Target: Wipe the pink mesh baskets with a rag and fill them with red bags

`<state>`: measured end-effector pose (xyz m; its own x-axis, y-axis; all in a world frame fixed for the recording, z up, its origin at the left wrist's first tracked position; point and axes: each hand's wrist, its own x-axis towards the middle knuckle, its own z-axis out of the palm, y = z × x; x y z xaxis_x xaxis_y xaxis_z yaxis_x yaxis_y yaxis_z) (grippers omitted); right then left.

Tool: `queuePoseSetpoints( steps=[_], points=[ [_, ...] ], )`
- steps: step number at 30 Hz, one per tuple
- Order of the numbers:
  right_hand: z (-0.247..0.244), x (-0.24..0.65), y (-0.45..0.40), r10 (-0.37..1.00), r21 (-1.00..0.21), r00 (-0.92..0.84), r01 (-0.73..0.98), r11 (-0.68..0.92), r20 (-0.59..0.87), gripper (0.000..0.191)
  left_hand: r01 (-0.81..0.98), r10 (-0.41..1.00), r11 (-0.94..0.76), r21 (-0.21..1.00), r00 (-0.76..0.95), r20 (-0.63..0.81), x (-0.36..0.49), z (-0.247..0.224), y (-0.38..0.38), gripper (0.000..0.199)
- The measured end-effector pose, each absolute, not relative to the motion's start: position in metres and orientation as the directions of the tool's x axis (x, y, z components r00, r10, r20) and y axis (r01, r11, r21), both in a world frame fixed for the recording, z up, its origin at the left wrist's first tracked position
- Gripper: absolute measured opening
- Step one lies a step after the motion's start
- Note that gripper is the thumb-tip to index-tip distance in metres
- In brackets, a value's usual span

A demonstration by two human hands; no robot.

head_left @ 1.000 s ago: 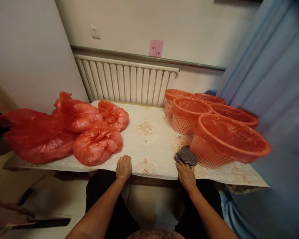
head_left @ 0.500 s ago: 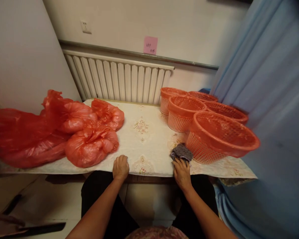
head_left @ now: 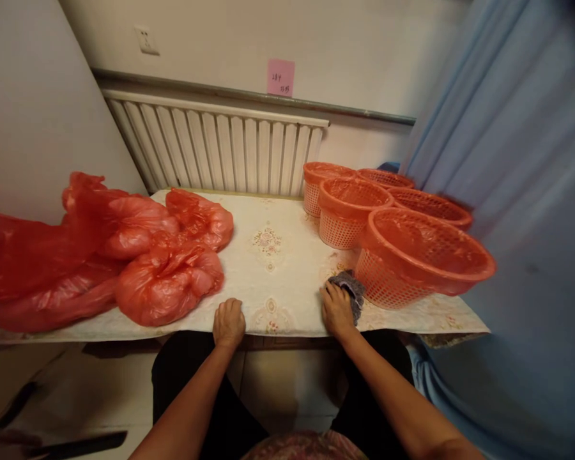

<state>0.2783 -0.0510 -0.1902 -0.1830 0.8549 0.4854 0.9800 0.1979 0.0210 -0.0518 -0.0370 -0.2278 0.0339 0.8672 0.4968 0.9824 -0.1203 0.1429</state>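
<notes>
My left hand [head_left: 229,322] rests at the front edge of the table, knuckles up, its fingers curled in with nothing seen in them. My right hand [head_left: 337,310] is closed on the left side of a crumpled dark grey cloth [head_left: 355,294], which lies on the tablecloth. Just right of the cloth stands a red mesh basket [head_left: 393,281] lined with a thin red plastic bag. Tied, filled red plastic bags [head_left: 172,284] lie to the left of my left hand; their contents cannot be made out.
Several more lined red baskets [head_left: 342,223] stand behind the nearest one. A floral tablecloth [head_left: 268,268] covers the table. Behind it are a white radiator [head_left: 230,147] and a pink note [head_left: 280,78]. A blue curtain [head_left: 522,191] hangs at the right. Blurred black shapes [head_left: 76,445] show at the lower left.
My right hand has shifted left and up along the cloth, and the cloth has turned and bunched beneath it. The left hand stays on the table edge. The view has tilted slightly.
</notes>
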Motion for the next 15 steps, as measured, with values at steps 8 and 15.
queuePoseSetpoints(
  steps=[8,15],
  points=[
    [-0.195,0.310,-0.044,0.942,0.072,-0.101,0.994,0.082,0.321,0.031,0.981,0.873,-0.116,0.158,0.025,0.487,-0.051,-0.229,-0.036,0.021],
    [-0.184,0.291,-0.051,0.871,-0.227,-0.116,0.941,0.250,0.477,0.037,0.912,0.904,-0.129,0.389,-0.053,0.424,-0.046,-0.213,-0.034,0.027]
  ],
)
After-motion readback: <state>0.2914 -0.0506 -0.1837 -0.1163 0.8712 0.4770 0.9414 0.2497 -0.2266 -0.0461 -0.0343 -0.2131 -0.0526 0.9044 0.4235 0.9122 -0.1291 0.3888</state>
